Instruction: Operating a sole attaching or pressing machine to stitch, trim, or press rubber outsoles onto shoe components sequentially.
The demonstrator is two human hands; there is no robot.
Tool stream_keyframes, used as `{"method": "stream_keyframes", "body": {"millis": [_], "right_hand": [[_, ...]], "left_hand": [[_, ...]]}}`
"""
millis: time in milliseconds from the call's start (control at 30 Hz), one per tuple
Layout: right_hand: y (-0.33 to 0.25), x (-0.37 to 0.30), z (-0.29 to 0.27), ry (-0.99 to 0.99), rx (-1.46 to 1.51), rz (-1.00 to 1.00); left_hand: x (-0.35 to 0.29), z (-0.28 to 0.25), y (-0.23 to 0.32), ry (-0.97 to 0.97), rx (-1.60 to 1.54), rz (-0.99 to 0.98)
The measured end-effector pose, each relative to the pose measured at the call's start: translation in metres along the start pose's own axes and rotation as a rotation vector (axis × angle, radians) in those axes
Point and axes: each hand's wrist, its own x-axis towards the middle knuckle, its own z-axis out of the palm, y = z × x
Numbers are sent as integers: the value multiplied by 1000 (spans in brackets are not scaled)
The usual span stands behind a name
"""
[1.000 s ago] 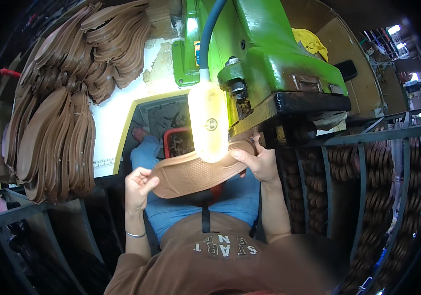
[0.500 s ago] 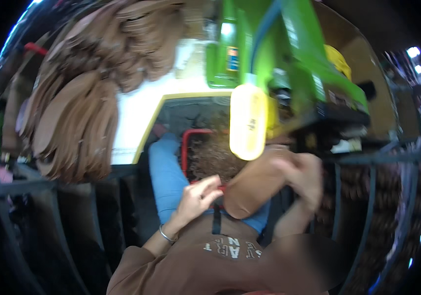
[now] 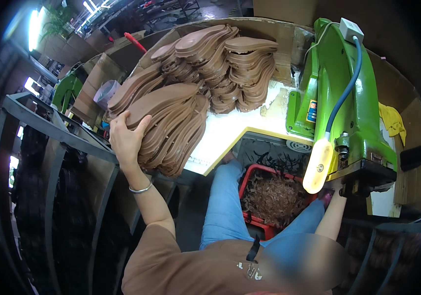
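Observation:
My left hand (image 3: pixel 126 139) is at the near left end of a stack of brown shoe soles (image 3: pixel 176 132). Its thumb and fingers are spaced around the end of the top sole (image 3: pixel 163 101), touching it. A metal bangle circles that wrist. My right forearm (image 3: pixel 332 216) reaches up under the head of a green machine (image 3: pixel 358 98), which hides the hand and anything in it. A yellow oval part (image 3: pixel 318 167) hangs from the machine on a blue cable, beside that forearm.
More soles (image 3: pixel 252 69) are piled behind on the white table (image 3: pixel 220 130), which has a yellow edge. Below, a red crate (image 3: pixel 247 184) between my legs holds brown trimmings (image 3: pixel 276 194). Grey metal railing (image 3: pixel 58 130) stands at the left. A yellow cloth (image 3: pixel 392 123) hangs at the right.
My left hand has gone from my lap to the sole stack. My right hand has moved under the machine head; the sole it held is out of sight. The view has swung left.

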Motion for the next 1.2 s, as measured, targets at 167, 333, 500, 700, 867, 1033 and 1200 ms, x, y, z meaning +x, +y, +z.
{"method": "stream_keyframes", "body": {"millis": [167, 333, 500, 700, 867, 1033, 1200], "right_hand": [[82, -52, 11, -336, -130, 165], [-30, -142, 28, -784, 371, 276], [-30, -176, 3, -669, 939, 301], [-2, -235, -64, -597, 705, 513], [12, -273, -41, -462, 618, 460], [-21, -274, -22, -605, 393, 303], [-6, -282, -57, -675, 410, 422]], "left_hand": [[1, -22, 26, 65, -348, 155], [-58, -93, 61, 67, -618, 545], [-105, -45, 114, -749, -1193, 714], [-233, 24, 179, -1504, -2000, -98], [-286, 3, 231, -1475, -1756, -166], [-239, 12, 244, -1333, -1363, 176], [-263, 6, 231, -1281, -1579, -99]]}}
